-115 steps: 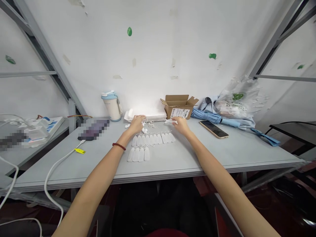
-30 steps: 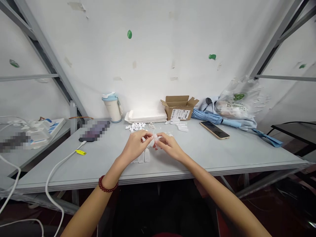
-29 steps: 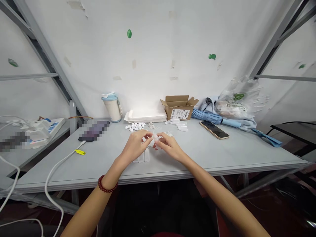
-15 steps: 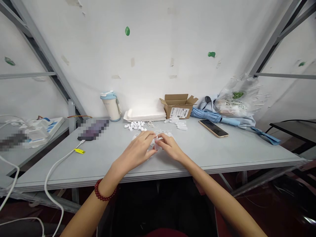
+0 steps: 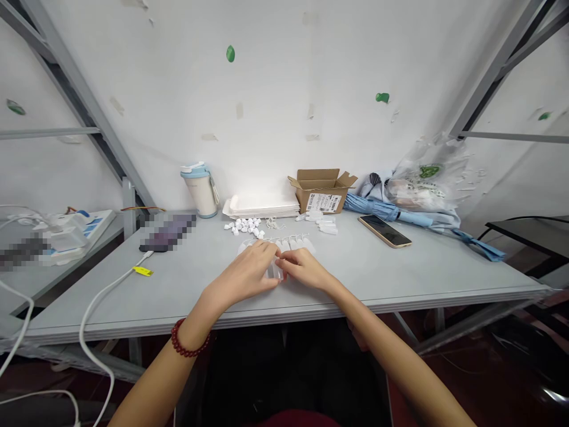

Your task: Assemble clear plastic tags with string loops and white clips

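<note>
My left hand (image 5: 249, 268) is curled over a small translucent white plastic sleeve (image 5: 277, 271), its thumb low and its fingers above. From the other side, the closed fingertips of my right hand (image 5: 304, 267) grip the same piece. It sits just over the table, beside other pieces that my left hand largely covers. Behind my fingers lies a row of similar sleeves (image 5: 296, 242) with thin white strings at their tops. A pile of small white caps (image 5: 245, 226) is farther back. White strings (image 5: 273, 223) and loose clear sleeves (image 5: 328, 226) lie to its right.
On the grey table (image 5: 377, 279) stand a blue-lidded cup (image 5: 200, 191), a white stack (image 5: 262, 206) and an open cardboard box (image 5: 322, 193). A phone (image 5: 384, 230), a folded blue umbrella (image 5: 377, 207) and a plastic bag (image 5: 427, 184) are at right. A white cable (image 5: 104, 293) runs left.
My hands came from the caps and loose sleeves at the back to the middle front. Over the last second they lowered the sleeve slightly, and my left hand flattened over it.
</note>
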Motion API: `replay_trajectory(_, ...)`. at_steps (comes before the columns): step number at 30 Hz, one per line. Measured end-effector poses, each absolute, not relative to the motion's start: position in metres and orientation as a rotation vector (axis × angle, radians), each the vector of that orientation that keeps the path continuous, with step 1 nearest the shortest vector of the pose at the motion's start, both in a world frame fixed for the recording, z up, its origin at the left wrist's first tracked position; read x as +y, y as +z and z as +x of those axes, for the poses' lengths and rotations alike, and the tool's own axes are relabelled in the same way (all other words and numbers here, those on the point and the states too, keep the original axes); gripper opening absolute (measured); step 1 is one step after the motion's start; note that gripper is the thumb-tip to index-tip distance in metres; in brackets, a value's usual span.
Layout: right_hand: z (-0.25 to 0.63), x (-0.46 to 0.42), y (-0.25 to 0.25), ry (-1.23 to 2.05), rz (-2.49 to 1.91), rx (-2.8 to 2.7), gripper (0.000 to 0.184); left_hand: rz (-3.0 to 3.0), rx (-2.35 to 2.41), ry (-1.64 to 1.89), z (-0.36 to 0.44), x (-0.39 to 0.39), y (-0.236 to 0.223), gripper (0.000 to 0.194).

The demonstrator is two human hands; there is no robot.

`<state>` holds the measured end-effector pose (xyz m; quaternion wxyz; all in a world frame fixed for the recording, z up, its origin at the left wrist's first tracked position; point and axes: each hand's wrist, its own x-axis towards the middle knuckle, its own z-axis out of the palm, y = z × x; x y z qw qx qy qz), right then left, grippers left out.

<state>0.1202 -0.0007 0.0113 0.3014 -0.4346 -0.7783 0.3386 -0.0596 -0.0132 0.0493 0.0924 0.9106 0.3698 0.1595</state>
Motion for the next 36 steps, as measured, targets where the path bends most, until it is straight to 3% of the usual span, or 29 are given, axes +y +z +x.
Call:
replay_trajectory(9,0.1198,-0.0003,0.0082,0.765,-1.174,-2.196,0.033,2.601,1.202,0.278,-0.0634,-0.0082,0.0426,0.029)
replay_trajectory(36,0.1183,0.0008,0.0027,0.624,-1.154,-2.231,0.026,2.628,1.158,0.194,-0.0661,-0.0045,0.0421,0.032)
